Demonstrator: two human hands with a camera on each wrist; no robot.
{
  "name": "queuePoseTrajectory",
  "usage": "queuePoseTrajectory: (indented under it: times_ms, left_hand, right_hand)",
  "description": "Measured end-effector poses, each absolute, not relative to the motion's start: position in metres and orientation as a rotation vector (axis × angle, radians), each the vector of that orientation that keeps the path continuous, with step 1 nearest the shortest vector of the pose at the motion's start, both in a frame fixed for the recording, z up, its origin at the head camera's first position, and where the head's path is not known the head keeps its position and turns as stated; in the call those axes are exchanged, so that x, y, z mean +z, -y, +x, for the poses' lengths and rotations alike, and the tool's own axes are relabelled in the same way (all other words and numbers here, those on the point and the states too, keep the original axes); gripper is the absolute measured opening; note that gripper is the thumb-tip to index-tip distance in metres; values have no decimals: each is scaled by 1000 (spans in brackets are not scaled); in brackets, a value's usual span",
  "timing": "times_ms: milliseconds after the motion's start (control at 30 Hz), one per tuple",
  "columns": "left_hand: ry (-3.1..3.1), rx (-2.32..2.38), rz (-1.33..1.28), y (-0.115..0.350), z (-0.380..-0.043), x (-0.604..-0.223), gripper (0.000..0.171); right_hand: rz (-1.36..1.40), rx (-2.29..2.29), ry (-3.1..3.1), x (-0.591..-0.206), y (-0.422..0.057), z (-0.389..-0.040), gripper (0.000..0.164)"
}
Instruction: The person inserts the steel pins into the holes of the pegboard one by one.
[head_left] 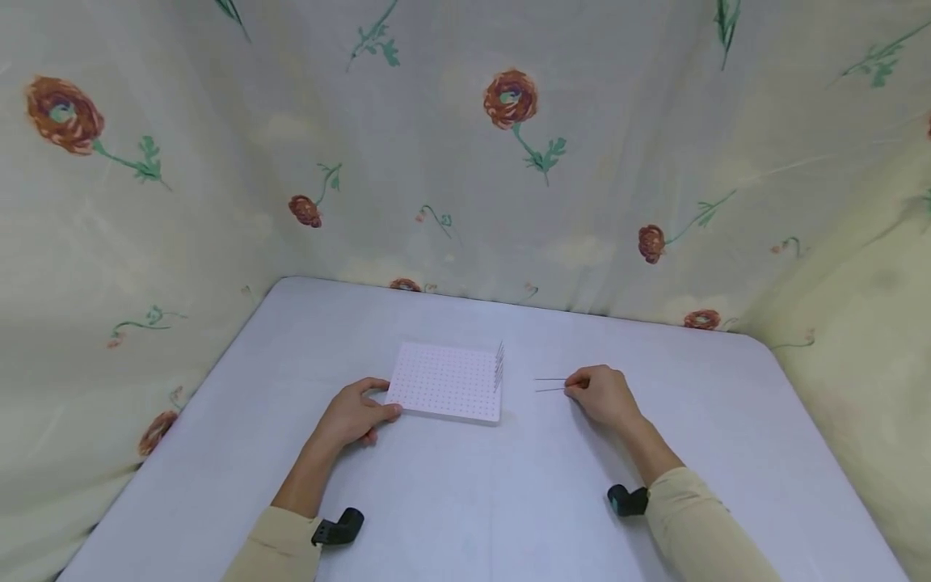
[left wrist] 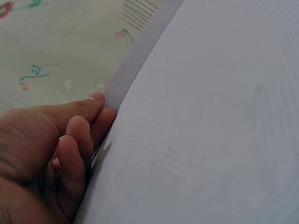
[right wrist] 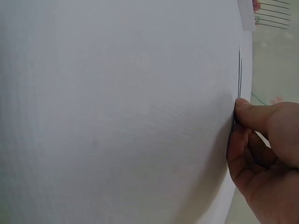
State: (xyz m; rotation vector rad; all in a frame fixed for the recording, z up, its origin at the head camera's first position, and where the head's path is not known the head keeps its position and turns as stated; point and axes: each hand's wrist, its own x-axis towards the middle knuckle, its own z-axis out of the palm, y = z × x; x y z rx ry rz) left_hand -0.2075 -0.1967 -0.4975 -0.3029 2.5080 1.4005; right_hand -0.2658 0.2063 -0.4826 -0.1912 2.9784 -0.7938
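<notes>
A white pegboard [head_left: 444, 380], dotted with rows of small holes, lies flat on the table. Several thin metal rods [head_left: 499, 368] stand upright in a row near its right edge. My left hand [head_left: 356, 414] holds the board by its left side, thumb at the near corner; in the left wrist view its fingers [left wrist: 96, 97] touch the board's edge [left wrist: 126, 70]. To the right of the board, my right hand [head_left: 602, 394] pinches two thin metal rods [right wrist: 240, 77] between thumb and forefinger. The rods point left toward the board, apart from it, and their held ends are hidden.
A white table [head_left: 451, 493] with rounded far corners carries everything. Behind it and along the sides hangs a pale curtain [head_left: 429, 137] printed with flowers. A black wrist camera [head_left: 340, 527] is strapped to the left wrist, another black camera [head_left: 627, 500] to the right.
</notes>
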Motion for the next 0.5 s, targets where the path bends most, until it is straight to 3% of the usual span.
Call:
queuePoseTrajectory:
  times_ms: [233,500]
  left_hand:
    - [-2509,1387,-324,195,-209,-496,63]
    - [-2504,1391,-321,193,-208,-494,63]
  right_hand:
    - [-326,-699,-3001,-485,-210,-270,9]
    - [-452,-492,-2984,-489,-207,-278,15]
